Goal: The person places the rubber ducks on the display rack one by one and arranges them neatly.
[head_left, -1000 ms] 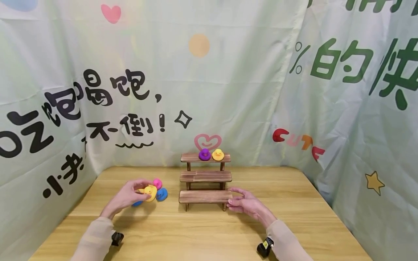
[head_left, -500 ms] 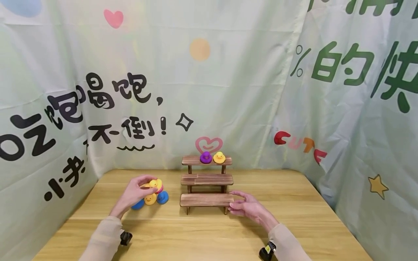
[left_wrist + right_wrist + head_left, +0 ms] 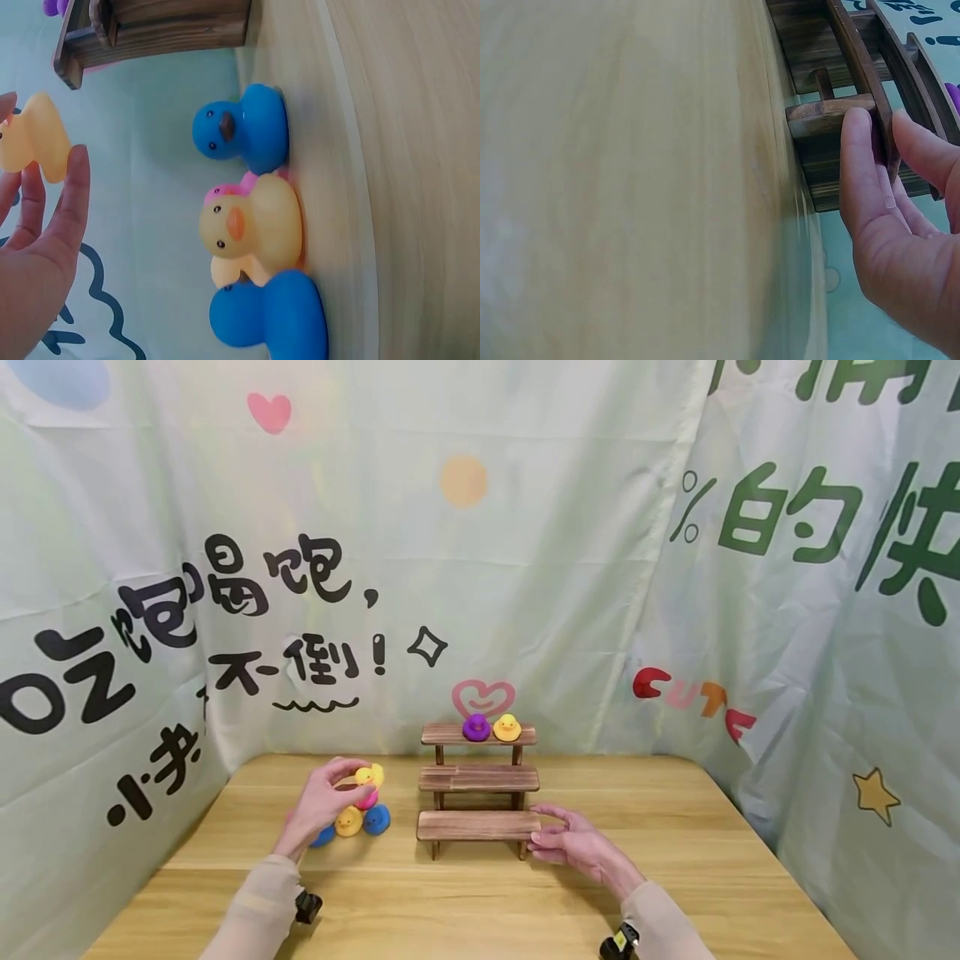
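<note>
My left hand pinches a yellow rubber duck between thumb and fingertips, raised above the other ducks; the left wrist view shows the held duck clear of the table. Below it sit a blue duck, a yellow duck, another blue duck partly behind the hand, and a pink duck mostly covered. My right hand grips the right end of the lowest board of a three-tier wooden stand. In the right wrist view, the thumb lies over the board, fingers beneath.
On the stand's top tier sit a purple duck and a yellow duck, side by side toward the right. The wooden table runs back to a printed cloth backdrop that also hangs along both sides.
My left hand has lifted the yellow duck and carried it slightly right and away, uncovering another yellow duck below. The right hand keeps its place at the stand; the head view has shifted slightly.
</note>
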The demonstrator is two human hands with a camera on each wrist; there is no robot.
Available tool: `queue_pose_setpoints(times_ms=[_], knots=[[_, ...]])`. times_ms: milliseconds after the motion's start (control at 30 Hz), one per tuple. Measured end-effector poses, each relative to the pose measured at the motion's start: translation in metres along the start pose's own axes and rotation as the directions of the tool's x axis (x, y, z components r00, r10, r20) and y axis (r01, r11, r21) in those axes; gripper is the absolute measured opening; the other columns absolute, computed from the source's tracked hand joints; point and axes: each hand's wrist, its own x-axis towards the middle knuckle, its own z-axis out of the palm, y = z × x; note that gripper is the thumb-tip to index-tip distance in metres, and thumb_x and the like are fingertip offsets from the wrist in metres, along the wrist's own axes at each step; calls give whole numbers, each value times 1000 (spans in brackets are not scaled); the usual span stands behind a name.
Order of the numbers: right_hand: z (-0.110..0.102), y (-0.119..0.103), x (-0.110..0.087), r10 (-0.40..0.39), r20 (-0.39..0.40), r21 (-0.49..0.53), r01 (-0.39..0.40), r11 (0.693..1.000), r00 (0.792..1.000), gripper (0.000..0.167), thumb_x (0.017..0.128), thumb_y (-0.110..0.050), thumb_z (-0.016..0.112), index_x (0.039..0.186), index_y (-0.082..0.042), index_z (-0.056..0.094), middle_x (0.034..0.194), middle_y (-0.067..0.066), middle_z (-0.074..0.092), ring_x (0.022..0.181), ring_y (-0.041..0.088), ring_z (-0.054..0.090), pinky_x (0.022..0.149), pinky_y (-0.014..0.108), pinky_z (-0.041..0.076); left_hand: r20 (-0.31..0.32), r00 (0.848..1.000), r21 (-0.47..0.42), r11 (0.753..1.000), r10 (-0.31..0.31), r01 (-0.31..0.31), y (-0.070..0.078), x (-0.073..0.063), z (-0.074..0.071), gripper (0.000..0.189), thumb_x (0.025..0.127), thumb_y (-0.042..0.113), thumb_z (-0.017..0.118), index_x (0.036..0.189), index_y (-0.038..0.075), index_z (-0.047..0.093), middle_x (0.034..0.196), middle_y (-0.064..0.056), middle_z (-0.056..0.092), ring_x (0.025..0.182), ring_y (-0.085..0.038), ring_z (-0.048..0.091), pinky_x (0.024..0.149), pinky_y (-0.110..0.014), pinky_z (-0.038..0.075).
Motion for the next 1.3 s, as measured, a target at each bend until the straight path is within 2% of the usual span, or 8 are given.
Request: queue_pose_setpoints(times_ms=[200,467,733,900,1033,1200,1300], knots=[[0,1,-1,-2,8,6,2,1000,1000,71,94,1,60,151,4,19,105,13,62,94,21,69,87,32,57,-30,999,-32,999,11,-12,2,3,7,39,79,17,83,112,4,68,112,-9,59,101,-9,63,86,-23,55],[-2,4,0,-2,14,20,1,1000,1000,71,93,2,60,151,4,19,102,11,61,93,21,69,88,34,57,-46,999,-64,998,18,-21,6,7,19,41,78,16,84,112,-1,69,112,-14,56,103,-18,64,87,-26,56],[-2,5,1,-4,16,26,4,1000,1000,71,94,1,61,151,4,19,100,10,60,93,20,69,87,32,57,-71,997,-55,998,21,-25,13,9,27,40,78,19,84,111,0,70,113,-13,55,109,-26,62,88,-26,56],[-3,5,1,-4,16,15,4,1000,1000,71,94,1,60,151,4,19,102,10,61,94,21,68,89,34,57,-90,996,-30,999,26,-28,14,12,31,40,79,22,84,111,2,70,114,-9,53,112,-23,61,88,-23,55],[-3,3,0,-3,16,0,3,1000,1000,72,94,0,60,152,4,18,104,12,61,95,21,68,90,35,56,-94,995,-59,997,44,-50,14,16,34,40,80,21,83,113,2,69,117,-11,52,113,-22,60,88,-22,54],[-1,2,0,-1,15,-1,1,1000,1000,72,94,0,59,152,3,17,107,13,61,96,21,68,90,34,56,-83,993,-117,989,86,-96,15,18,41,41,82,16,80,118,1,68,121,-16,56,115,-24,61,92,-29,54],[0,2,0,2,8,1,-2,1000,1000,72,94,1,59,152,3,18,107,14,60,95,21,68,89,34,56,-80,993,-126,987,91,-101,16,19,45,42,83,18,80,120,3,67,121,-16,58,116,-25,62,94,-33,54]])
